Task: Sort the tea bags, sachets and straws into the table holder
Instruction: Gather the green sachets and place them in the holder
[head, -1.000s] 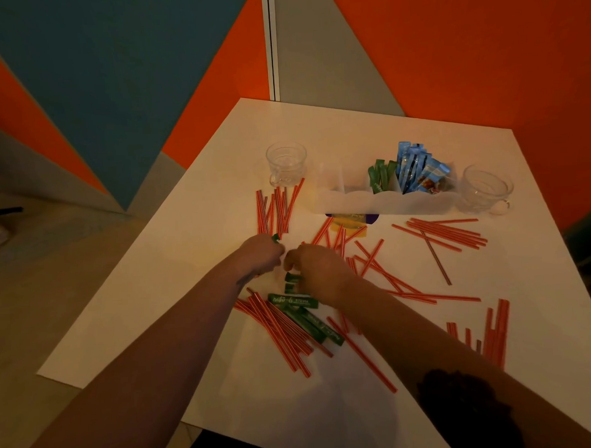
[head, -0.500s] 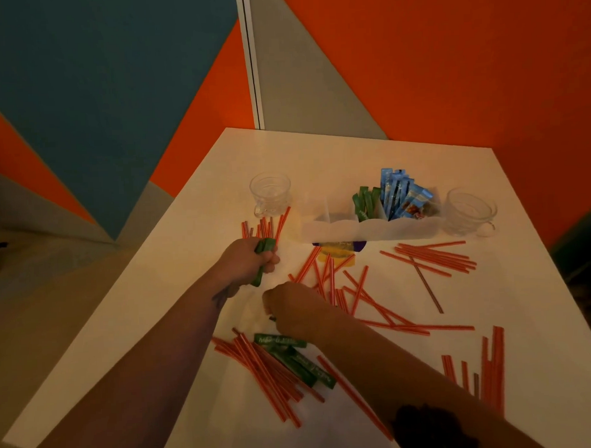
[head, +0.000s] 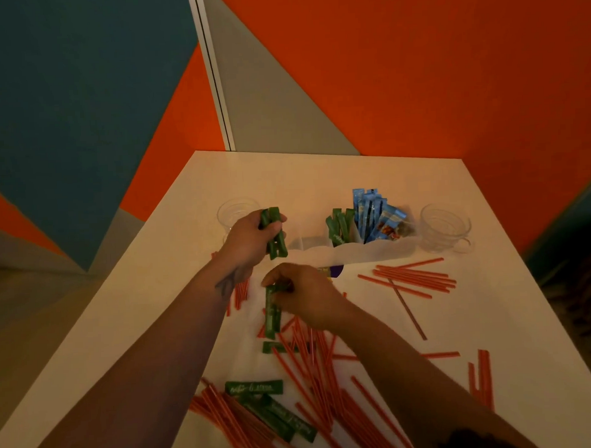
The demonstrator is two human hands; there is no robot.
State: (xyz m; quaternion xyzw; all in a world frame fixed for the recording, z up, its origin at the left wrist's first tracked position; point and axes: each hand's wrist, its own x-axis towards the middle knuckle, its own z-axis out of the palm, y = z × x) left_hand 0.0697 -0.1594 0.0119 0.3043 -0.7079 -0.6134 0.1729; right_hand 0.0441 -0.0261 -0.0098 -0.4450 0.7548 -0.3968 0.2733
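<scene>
A: Since a moment ago the left hand (head: pixel 251 238) has lifted its bunch of green sachets (head: pixel 275 233) toward the upper middle of the frame, and the right hand (head: pixel 306 295) now pinches one green sachet (head: pixel 272 313) at centre.

B: The surface?

A: A white table (head: pixel 319 176) in a corner of orange, teal and grey walls. The holder (head: pixel 372 249), upper right of centre, has green and blue sachets (head: pixel 370 211) standing in it, between two clear cups (head: pixel 445 227).

B: Hard to see?

A: Red straws (head: pixel 413 278) lie scattered, some under the forearms; the left cup is mostly hidden.
</scene>
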